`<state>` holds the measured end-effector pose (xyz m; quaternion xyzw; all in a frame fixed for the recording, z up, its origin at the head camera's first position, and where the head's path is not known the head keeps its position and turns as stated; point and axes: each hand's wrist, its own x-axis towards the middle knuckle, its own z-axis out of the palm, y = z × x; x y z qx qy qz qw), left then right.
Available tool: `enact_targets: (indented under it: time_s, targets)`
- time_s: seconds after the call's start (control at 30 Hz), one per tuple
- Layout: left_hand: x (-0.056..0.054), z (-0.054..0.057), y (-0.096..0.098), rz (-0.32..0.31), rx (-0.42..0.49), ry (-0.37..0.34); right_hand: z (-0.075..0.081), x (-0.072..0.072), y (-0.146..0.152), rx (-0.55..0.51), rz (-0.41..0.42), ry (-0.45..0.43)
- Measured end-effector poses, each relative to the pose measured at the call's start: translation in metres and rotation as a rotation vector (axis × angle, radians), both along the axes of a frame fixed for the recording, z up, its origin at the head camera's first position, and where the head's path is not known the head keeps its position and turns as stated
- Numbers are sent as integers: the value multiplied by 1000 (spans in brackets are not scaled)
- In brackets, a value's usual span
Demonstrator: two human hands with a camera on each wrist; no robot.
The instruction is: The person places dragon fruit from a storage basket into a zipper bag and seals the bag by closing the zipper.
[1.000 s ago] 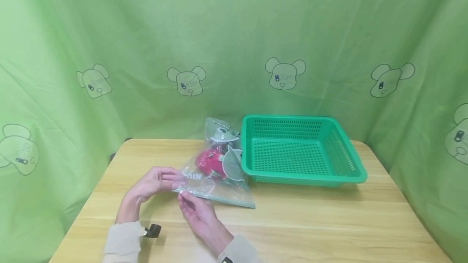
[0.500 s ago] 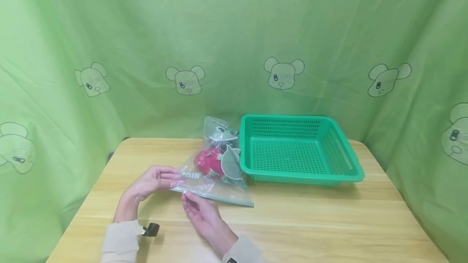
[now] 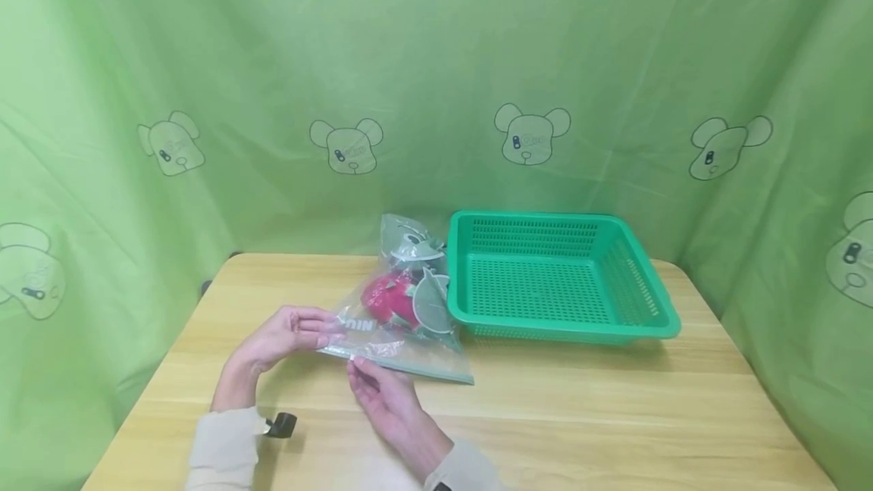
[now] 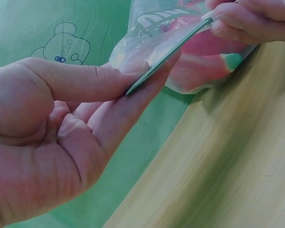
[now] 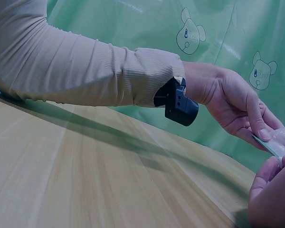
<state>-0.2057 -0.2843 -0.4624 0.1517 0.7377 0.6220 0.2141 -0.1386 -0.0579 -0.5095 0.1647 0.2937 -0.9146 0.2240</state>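
Note:
A clear slider zip bag [image 3: 416,358] with printed cartoon faces and white lettering lies beside the basket, its zip edge toward me. Inside it shows a pinkish-red thing with green patches [image 3: 387,299], partly covered by the print. My left hand [image 3: 283,336] pinches the left end of the zip strip between thumb and fingers, lifted off the table in the left wrist view. My right hand [image 3: 392,404] pinches the small white slider [image 4: 208,18] on the strip, a short way right of the left hand. In the right wrist view, both hands meet at the strip [image 5: 266,144].
A green perforated plastic basket [image 3: 539,332] stands on the wooden table [image 3: 580,423], just right of the bag. Green curtains [image 3: 436,59] with bear heads surround the table at back and sides. A black wrist camera [image 3: 281,425] sits at the left cuff.
My right hand has slid slightly rightward along the zip edge with the slider, widening the gap between the hands. My left hand keeps its pinch at the corner.

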Motion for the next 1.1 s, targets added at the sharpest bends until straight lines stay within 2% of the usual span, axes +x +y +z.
enact_targets:
  time_s: [0.33, 0.63, 1.1]
  targets:
    - [1, 3, -2, -8, -14, -3, 2, 3, 3, 26, -15, 27]
    - [-1, 1, -2, -7, -39, -6, 3, 4, 8, 37, -13, 4]
    - [0, 3, -1, -5, -23, -22, 1, 5, 17, 21, -28, -21]
